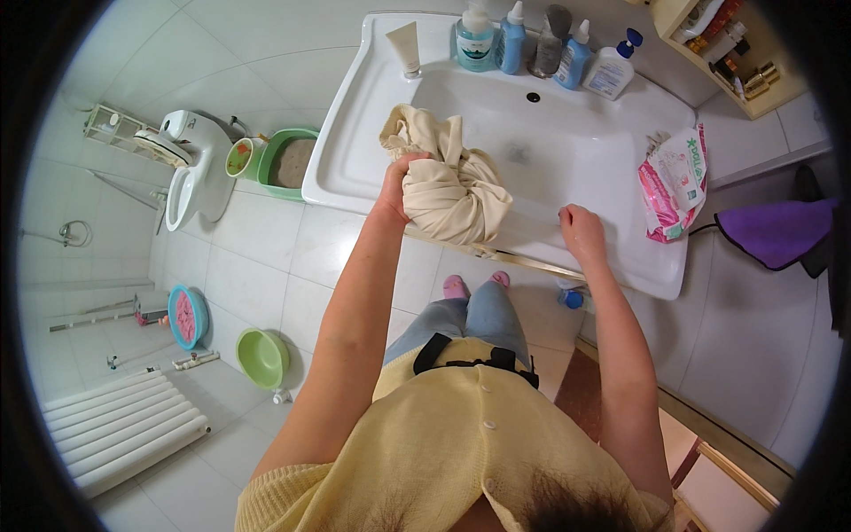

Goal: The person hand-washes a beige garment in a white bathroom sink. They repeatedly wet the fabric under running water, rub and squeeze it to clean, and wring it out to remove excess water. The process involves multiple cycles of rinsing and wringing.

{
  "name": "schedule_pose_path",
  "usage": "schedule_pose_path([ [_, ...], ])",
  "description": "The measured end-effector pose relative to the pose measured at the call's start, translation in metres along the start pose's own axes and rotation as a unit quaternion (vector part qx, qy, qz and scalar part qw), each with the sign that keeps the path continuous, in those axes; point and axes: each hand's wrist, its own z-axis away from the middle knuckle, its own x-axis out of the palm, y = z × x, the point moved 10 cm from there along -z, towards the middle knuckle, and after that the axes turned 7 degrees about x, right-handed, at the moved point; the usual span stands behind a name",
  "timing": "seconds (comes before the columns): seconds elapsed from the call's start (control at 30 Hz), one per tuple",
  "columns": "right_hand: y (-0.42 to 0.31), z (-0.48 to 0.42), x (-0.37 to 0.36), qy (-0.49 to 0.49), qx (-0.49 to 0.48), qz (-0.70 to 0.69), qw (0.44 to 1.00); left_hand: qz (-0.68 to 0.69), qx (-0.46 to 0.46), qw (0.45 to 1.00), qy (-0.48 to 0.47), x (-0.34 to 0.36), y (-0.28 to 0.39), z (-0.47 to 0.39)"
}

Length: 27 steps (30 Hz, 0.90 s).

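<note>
My left hand (397, 185) grips a twisted, bunched cream fabric garment (459, 193) with a ribbed edge at its upper end. The bundle is over the front left part of a white ceramic washbasin (339, 156); whether it rests on the rim is hidden. Over the basin's front right side is my right hand (584, 229), its fingers curled in and nothing seen in them. A little cloudy water lies around the drain (517, 153) in the bowl.
Along the basin's back stand a cream tube (404, 48), a teal pump bottle (475, 46), blue squeeze bottles (510, 43) and a white pump bottle (608, 70). A pink-and-white packet (675, 183) lies on the right rim. A green basin (262, 359) and a toilet (203, 169) are at left.
</note>
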Motion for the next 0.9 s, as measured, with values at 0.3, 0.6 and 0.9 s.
schedule_pose_path([
  [0.3,0.0020,-0.0005,0.0042,-0.022,0.017,0.011,1.000,-0.002,0.002,1.000,-0.005,-0.0059,0.0008,-0.0042],
  [0.6,0.0003,0.0000,0.0019,-0.025,0.026,0.009,0.999,-0.011,-0.006,1.000,0.017,-0.0015,0.0000,-0.0001],
  [0.9,-0.0003,-0.0006,-0.0008,-0.015,0.014,-0.008,1.000,-0.009,-0.001,1.000,0.029,-0.0088,-0.0004,-0.0058],
])
